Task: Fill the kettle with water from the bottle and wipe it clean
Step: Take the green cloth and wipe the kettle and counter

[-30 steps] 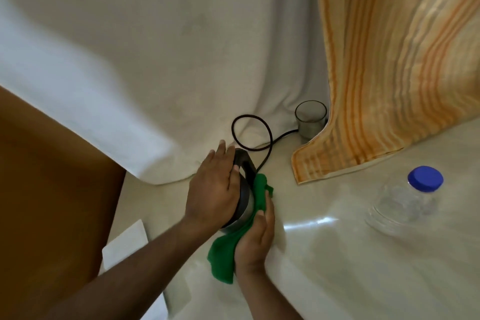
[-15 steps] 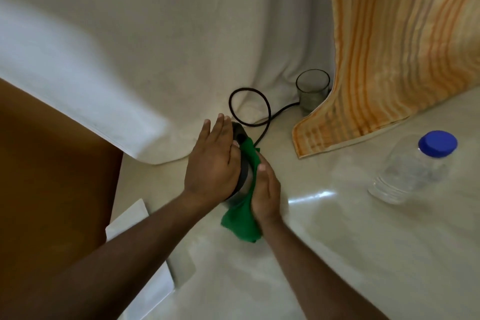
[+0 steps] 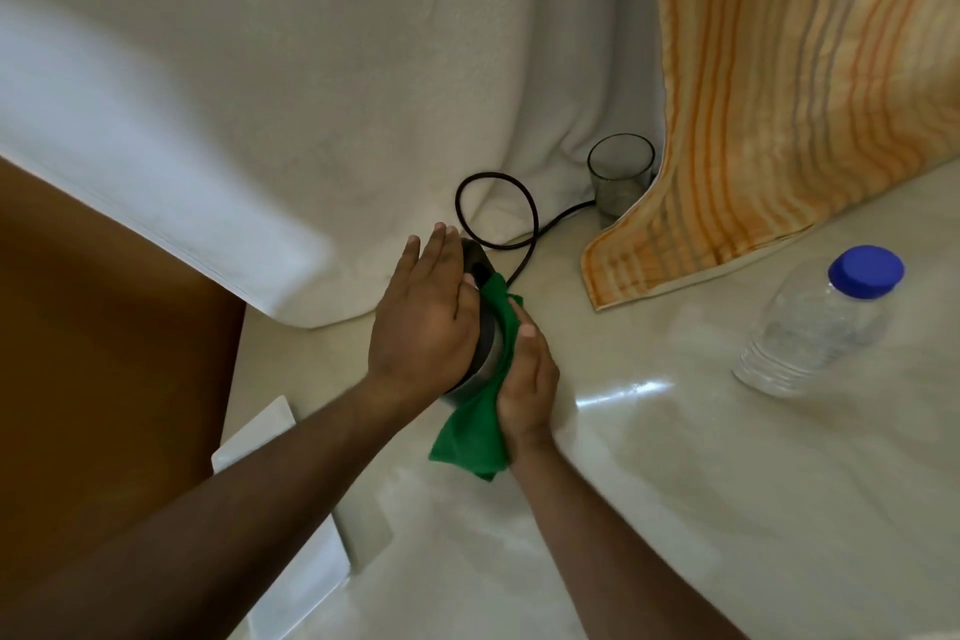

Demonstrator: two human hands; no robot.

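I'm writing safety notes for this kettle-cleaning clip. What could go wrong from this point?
1. The right hand presses the green cloth sideways against the kettle; only the left hand, flat on top, steadies it, so it might slide or tip.
2. The black cord loops right behind the kettle and could snag the cloth.
3. The glass stands near the cord; a tug might knock it.

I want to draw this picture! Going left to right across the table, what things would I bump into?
White flat tile → left hand on the dark kettle → right hand pressing the green cloth → clear drinking glass → orange striped towel → clear plastic bottle with blue cap.
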